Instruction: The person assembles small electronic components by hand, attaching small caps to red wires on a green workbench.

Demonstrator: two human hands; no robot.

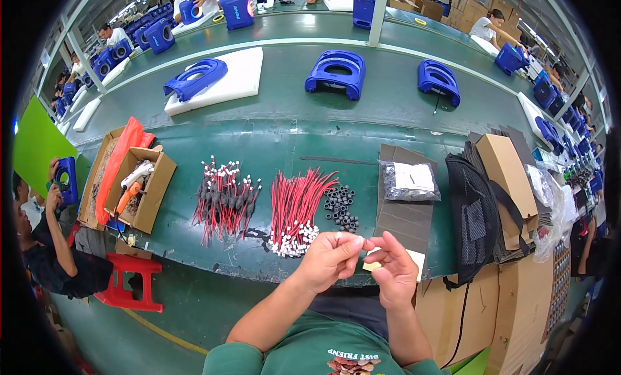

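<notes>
My left hand is raised over the table's front edge, thumb and fingertips pinched; whatever lies between them is too small to make out. Close beside it is my right hand, its fingers bent toward the left fingertips and its thumb held apart. A small yellow piece shows between the hands. Just beyond them lie loose black ring-shaped caps and a bundle of red-and-black wires with white connectors. Farther left is a bunch of similar wires carrying dark grey lumps.
A bag of dark parts rests on grey-brown sheets. At right are a black mesh bag and cardboard; at left, a carton holds an orange-and-white tool. Blue housings line the far bench. A person works at left beside a red stool.
</notes>
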